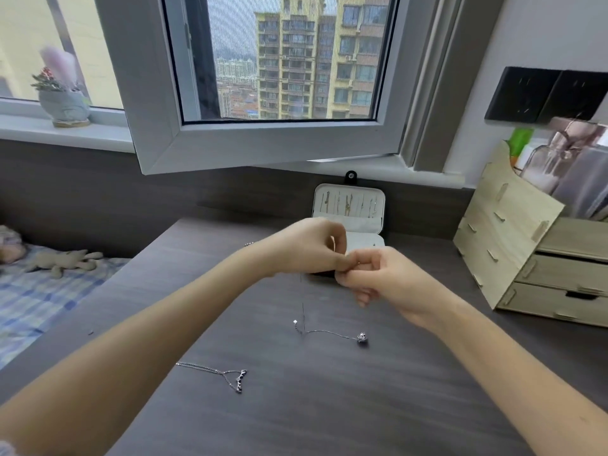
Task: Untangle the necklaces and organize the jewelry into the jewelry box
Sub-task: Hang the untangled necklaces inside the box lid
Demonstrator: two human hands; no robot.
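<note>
Near the desk's [329, 406] front edge, a separate necklace [237, 380] lies flat. Mid-desk, a thin chain [332, 333] rises to the hands, and a sharp tug could tighten a knot or snap it. The left hand [309, 248] and right hand [378, 274] are curled, their fingertips meeting to pinch the chain, just in front of the open jewelry box [360, 222] at the far edge.

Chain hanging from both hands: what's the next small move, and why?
Probably lift both hands a little higher, keeping the pinch. The left hand and right hand pinch the chain close together in front of the open jewelry box; it hangs straight to the desk, where its pendant and a short tail lie bent. Lifting should show any tangle.
</note>
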